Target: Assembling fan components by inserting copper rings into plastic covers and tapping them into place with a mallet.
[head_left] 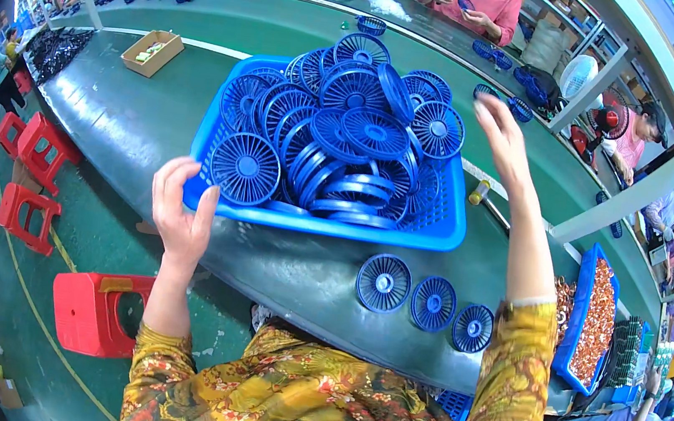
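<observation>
A blue plastic basket [327, 226] stands on the dark worktable, heaped with dark blue round fan grilles [245, 168]. My left hand [182, 207] is at the basket's front left corner, thumb and fingers apart. Its fingertips overlap the rim; whether they press on it I cannot tell. My right hand [503, 143] is raised beyond the basket's right side, fingers stretched out and holding nothing. In front of the basket, three round grilles lie in a row: a large one [384, 283], a middle one [433, 303] and a smaller one [472, 327].
A green conveyor belt [284, 27] runs behind the table, with co-workers beyond it. At the right, a blue tray [590, 317] holds copper-coloured parts. A small cardboard box [153, 53] sits at the far left. Red stools [93, 313] stand on the floor at left.
</observation>
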`<state>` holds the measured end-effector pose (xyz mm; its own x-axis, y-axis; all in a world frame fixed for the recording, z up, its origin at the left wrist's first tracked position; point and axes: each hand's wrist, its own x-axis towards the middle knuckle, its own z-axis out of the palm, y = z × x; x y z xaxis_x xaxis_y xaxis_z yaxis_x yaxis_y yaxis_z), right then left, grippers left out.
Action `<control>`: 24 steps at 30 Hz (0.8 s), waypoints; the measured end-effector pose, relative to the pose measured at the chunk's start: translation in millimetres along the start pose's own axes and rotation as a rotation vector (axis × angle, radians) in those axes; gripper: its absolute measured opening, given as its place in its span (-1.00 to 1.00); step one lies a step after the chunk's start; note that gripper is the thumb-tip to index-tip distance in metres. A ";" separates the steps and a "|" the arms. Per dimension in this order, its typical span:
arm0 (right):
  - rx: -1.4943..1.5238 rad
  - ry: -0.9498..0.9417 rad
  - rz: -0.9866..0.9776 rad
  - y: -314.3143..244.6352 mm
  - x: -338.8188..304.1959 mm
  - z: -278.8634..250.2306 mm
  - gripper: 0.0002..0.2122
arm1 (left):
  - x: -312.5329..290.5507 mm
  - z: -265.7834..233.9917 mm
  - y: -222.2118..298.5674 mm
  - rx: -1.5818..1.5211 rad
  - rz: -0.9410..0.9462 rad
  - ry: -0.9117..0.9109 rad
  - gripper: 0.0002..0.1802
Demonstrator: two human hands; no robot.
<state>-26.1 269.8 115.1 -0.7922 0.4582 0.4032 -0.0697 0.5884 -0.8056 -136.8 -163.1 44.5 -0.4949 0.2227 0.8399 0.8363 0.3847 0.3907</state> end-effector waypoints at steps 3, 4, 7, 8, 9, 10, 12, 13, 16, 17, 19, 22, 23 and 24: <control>-0.014 -0.148 0.021 9.1 69.6 31.3 -0.48 | -7.2 1.3 -14.2 -0.084 0.022 -0.003 -0.79; -0.001 -0.172 0.046 15.6 84.3 38.1 -0.44 | -4.6 4.0 -17.8 -0.048 0.078 -0.013 -0.80; 0.153 -0.311 0.166 39.4 111.9 52.0 -0.43 | 3.5 11.2 -27.3 -0.107 0.207 -0.072 -0.76; 0.104 -0.369 0.044 42.8 115.3 62.3 -0.49 | 1.3 12.6 -31.9 -0.123 0.206 -0.060 -0.74; 0.116 -0.401 0.141 46.6 115.4 69.5 -0.57 | -1.5 14.1 -35.6 -0.141 0.207 -0.048 -0.72; 0.108 -0.395 0.199 49.9 116.1 76.5 -0.61 | -2.4 17.6 -37.2 -0.123 0.220 -0.001 -0.68; 0.188 -0.380 0.319 39.3 109.1 80.4 -0.64 | -2.5 19.8 -35.2 -0.101 0.225 0.037 -0.64; 0.201 -0.394 0.327 44.5 114.1 79.8 -0.65 | -3.8 21.6 -33.0 -0.072 0.209 0.051 -0.60; 0.202 -0.416 0.303 40.3 117.3 89.9 -0.65 | -11.4 18.9 -35.7 -0.034 0.197 0.093 -0.55; 0.172 -0.415 0.275 32.2 118.6 102.1 -0.64 | -12.9 11.4 -37.2 -0.017 0.195 0.113 -0.53; 0.116 -0.444 0.168 28.6 127.1 123.7 -0.64 | -16.8 1.1 -46.2 0.003 0.186 0.138 -0.49; 0.142 -0.408 0.058 21.5 142.8 165.8 -0.64 | -19.2 -14.7 -62.1 0.091 0.196 0.172 -0.52; 0.141 -0.380 0.019 23.0 150.4 182.2 -0.65 | -19.2 -20.5 -66.1 0.120 0.186 0.173 -0.53; 0.191 -0.346 0.010 22.0 154.9 195.8 -0.65 | -18.2 -25.3 -69.7 0.144 0.178 0.177 -0.54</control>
<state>-269.0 223.3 74.8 -0.9487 0.1924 0.2508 -0.1465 0.4355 -0.8882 -180.1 -216.6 11.5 -0.2838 0.1434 0.9481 0.8577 0.4800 0.1842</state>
